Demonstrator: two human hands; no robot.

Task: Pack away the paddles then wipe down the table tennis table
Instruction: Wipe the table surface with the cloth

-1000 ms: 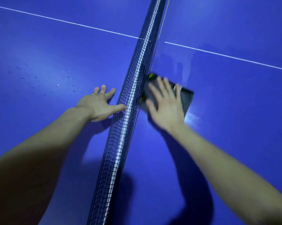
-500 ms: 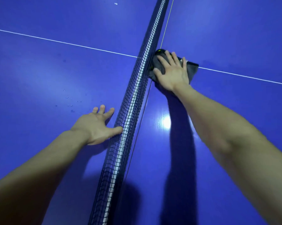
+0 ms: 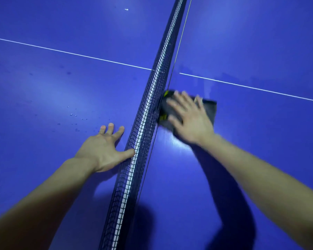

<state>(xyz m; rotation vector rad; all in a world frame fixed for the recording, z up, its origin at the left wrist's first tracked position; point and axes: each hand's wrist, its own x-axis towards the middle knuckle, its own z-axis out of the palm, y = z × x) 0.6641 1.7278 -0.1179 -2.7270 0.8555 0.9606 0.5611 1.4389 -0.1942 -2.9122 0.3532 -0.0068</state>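
Note:
The blue table tennis table [image 3: 260, 42] fills the view, split by its dark net [image 3: 144, 116]. On the right side of the net, my right hand [image 3: 190, 120] presses flat with spread fingers on a dark grey cloth [image 3: 208, 109] with a yellow-green edge, close against the net. The hand and cloth are motion-blurred. Left of the net, my left hand [image 3: 103, 150] rests flat on the table, its thumb touching the net's base. No paddles are in view.
A white centre line [image 3: 71, 53] crosses both halves. Small water droplets [image 3: 74, 115] dot the left half just beyond my left fingers. A wet sheen shows on the right half near the cloth.
My right hand has slid the cloth back toward me along the net, from the white line to below it. My left hand has stayed in place.

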